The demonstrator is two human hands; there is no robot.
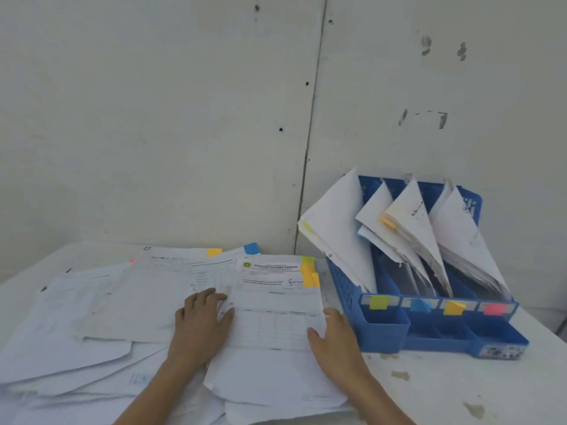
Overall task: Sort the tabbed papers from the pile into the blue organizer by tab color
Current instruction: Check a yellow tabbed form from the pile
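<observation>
We press our left hand (202, 320) flat, fingers spread, on the pile of tabbed papers (101, 308) spread over the desk (429, 388). Our right hand (336, 335) lies open against the right edge of the top sheet (276, 326), thumb on the paper. That sheet carries green and yellow tabs (309, 276). The blue organizer (383, 332) stands just right of the pile, with sorted papers (337, 228) leaning in its slots.

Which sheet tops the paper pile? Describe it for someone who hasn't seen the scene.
Left of the blue plastic organizer lies a spread pile of white papers. The top sheet is the one beside the organizer, between the left hand and right hand. Only it shows a bold header with a green crest and yellow tabs stacked at its corner.
</observation>
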